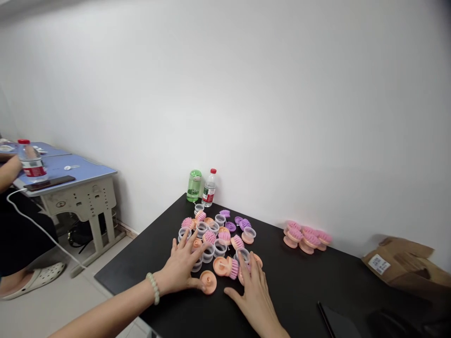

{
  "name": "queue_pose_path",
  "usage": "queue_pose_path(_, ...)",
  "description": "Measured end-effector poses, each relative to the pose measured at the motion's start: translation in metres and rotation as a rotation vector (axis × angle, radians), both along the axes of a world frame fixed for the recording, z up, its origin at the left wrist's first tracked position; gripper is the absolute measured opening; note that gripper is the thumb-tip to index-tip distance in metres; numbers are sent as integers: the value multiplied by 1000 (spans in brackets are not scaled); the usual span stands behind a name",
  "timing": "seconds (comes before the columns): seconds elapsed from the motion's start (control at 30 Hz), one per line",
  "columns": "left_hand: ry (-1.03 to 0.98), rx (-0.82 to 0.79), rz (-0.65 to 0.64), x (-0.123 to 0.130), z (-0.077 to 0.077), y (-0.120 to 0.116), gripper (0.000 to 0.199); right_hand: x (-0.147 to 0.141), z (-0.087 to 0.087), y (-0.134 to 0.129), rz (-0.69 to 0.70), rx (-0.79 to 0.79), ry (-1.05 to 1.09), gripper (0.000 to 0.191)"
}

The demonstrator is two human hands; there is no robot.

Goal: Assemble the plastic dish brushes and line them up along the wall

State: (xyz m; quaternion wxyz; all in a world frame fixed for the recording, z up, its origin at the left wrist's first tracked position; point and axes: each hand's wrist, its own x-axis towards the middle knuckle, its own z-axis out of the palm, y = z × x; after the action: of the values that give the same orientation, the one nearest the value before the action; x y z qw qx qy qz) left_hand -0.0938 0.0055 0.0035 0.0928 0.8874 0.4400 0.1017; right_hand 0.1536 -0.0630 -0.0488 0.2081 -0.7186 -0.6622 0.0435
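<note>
- At the far left we see a co-worker's arm (pixel 10 171) beside a blue worktop (pixel 88 166), with a water bottle (pixel 31 162) at its front edge.
- At the back edge of the black worktop (pixel 299 281) stand a green bottle (pixel 194 186) and a clear water bottle (pixel 209 188).
- Our left hand (pixel 179 265), wearing a bead bracelet (pixel 152 288), lies spread and pinches nothing, its fingertips at the heap's near side.
- The heap of pink, peach and purple scalp brushes (pixel 214 239) and clear plastic rings (pixel 220 247) sits mid-worktop, running from the back edge towards us. The pieces point every way, and much of the heap looks unsorted.
- Our right hand (pixel 254 295) is also spread, fingers resting on the peach brushes.
- Right of the heap, a group of pink brushes (pixel 306 237) stands apart along the back edge, looking done.
- A torn cardboard box (pixel 398 263) lies at the right end.
</note>
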Motion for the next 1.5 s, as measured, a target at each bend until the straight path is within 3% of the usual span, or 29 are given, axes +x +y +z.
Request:
queue_pose_path(0.3,17,41,-107,2,8,38,103,-12,2,37,6,15,10,88)
queue_pose_path(0.4,10,77,-82,-2,7,37,103,-7,-2,33,28,38,26,98)
queue_pose_path(0.5,-101,261,-95,0,5,21,98,8,2,24,54,128,1,93)
queue_pose_path(0.63,-296,499,-428,23,9,-12,83,47,27,36,-64,230,-56,64)
queue_pose_path(0.73,-364,578,-682,59,12,-32,66,90,46,62,-282,228,-181,60)
queue_pose_path(0.8,-418,636,-789,87,5,-39,53,119,53,78,-373,218,-211,57)
queue_pose_path(0.87,-563,719,-784,110,-7,-40,30,146,56,90,-435,205,-234,54)
queue_pose_path(0.97,-526,689,-790,127,-30,-35,29,176,55,101,-471,190,-279,50)
queue_pose_path(1.17,-642,582,-753,117,-56,-24,26,198,47,115,-471,168,-333,45)
queue_pose_path(1.37,-552,470,-706,119,-66,-22,24,185,48,115,-447,204,-309,33)
queue_pose_path(1.5,-528,509,-760,111,-53,-25,15,169,54,107,-344,235,-212,31)
